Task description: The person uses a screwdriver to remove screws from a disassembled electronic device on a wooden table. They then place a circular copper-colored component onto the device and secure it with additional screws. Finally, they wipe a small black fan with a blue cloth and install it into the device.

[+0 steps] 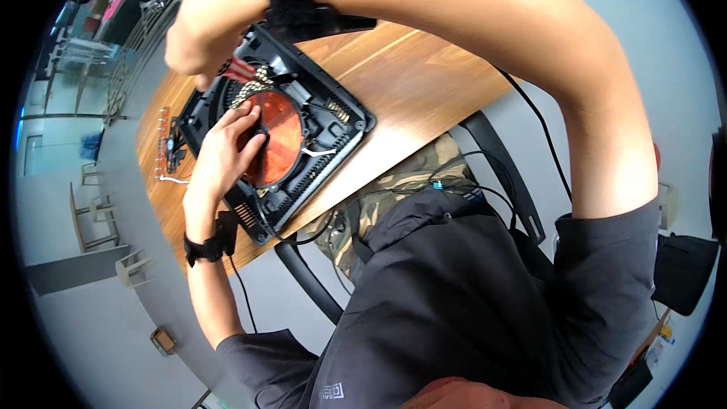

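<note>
A black plastic housing point(356, 110) of an opened appliance, like an induction cooker, lies on the wooden table. In it sits a round copper-coloured coil point(282, 132) with a dark centre. My left hand point(221, 153) rests on the coil's left side, fingers apart and touching it. Over the housing's far left part, my right hand point(198, 49) is bent with its fingers curled downward. Beside those fingers shows a red-and-pale striped piece point(241, 70), partly covered, whose kind I cannot make out. A gold-and-black patterned strip point(254, 89) lies between it and the coil.
At the table's left edge lies a small circuit board point(162, 140) with a white lead, next to dark parts. White wire ends point(318, 152) stick out from the coil. Black cables cross my lap near the table edge. A chair armrest point(500, 167) stands at the right.
</note>
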The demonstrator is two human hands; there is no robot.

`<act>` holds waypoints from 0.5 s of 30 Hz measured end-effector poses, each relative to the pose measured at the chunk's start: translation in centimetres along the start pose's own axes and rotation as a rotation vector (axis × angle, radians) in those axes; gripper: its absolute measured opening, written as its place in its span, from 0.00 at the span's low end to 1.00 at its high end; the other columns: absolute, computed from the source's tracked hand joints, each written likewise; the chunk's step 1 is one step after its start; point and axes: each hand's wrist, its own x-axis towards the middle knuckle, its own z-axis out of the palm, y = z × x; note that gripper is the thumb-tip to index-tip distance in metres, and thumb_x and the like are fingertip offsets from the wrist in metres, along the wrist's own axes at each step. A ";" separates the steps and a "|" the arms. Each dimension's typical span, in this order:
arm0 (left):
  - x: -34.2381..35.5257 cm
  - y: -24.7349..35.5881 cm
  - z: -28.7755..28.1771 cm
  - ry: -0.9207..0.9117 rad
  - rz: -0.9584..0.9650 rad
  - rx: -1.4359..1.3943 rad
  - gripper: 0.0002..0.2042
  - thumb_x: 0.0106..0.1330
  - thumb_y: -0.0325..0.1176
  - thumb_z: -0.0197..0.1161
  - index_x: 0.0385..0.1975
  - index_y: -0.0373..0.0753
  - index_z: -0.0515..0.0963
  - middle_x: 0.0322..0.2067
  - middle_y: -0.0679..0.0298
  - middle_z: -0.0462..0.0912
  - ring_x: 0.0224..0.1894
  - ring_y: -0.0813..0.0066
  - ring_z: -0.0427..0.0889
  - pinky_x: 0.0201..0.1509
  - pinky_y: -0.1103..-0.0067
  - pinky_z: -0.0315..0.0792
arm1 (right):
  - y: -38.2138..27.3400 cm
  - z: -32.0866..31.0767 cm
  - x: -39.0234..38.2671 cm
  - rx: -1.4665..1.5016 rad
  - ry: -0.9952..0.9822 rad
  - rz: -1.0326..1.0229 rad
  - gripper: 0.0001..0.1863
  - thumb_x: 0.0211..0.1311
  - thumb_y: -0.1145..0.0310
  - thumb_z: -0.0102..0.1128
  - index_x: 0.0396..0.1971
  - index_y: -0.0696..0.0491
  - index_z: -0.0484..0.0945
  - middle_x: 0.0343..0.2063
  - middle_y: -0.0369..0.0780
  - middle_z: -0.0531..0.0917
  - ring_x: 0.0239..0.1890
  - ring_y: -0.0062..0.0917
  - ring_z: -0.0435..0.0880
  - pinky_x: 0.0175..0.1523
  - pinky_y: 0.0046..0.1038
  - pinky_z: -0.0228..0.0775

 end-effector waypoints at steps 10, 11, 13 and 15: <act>-0.1 0.1 0.0 0.000 -0.040 -0.022 0.22 0.68 0.29 0.66 0.61 0.30 0.77 0.65 0.49 0.76 0.66 0.51 0.77 0.69 0.68 0.71 | -0.4 0.6 0.3 0.009 -0.044 0.079 0.24 0.67 0.52 0.61 0.53 0.53 0.86 0.48 0.46 0.88 0.50 0.41 0.87 0.56 0.45 0.79; 0.0 0.3 -0.1 0.003 -0.043 -0.017 0.22 0.68 0.30 0.66 0.61 0.30 0.78 0.66 0.49 0.75 0.66 0.50 0.77 0.70 0.67 0.71 | -0.2 0.4 0.7 0.003 -0.040 0.078 0.23 0.66 0.53 0.62 0.53 0.53 0.86 0.48 0.46 0.89 0.50 0.40 0.87 0.55 0.45 0.79; 0.0 0.3 0.1 0.006 -0.041 -0.012 0.22 0.68 0.30 0.66 0.61 0.30 0.78 0.66 0.49 0.75 0.66 0.49 0.77 0.70 0.67 0.70 | 0.2 0.7 1.3 -0.007 -0.025 0.068 0.23 0.66 0.53 0.62 0.52 0.53 0.86 0.47 0.46 0.89 0.49 0.40 0.88 0.55 0.45 0.79; -0.1 0.2 0.1 0.007 -0.033 -0.006 0.22 0.68 0.28 0.66 0.61 0.29 0.77 0.65 0.50 0.76 0.66 0.50 0.77 0.69 0.68 0.70 | 0.4 0.9 1.9 -0.011 -0.003 0.057 0.22 0.66 0.54 0.62 0.52 0.53 0.87 0.46 0.46 0.89 0.48 0.40 0.88 0.54 0.45 0.80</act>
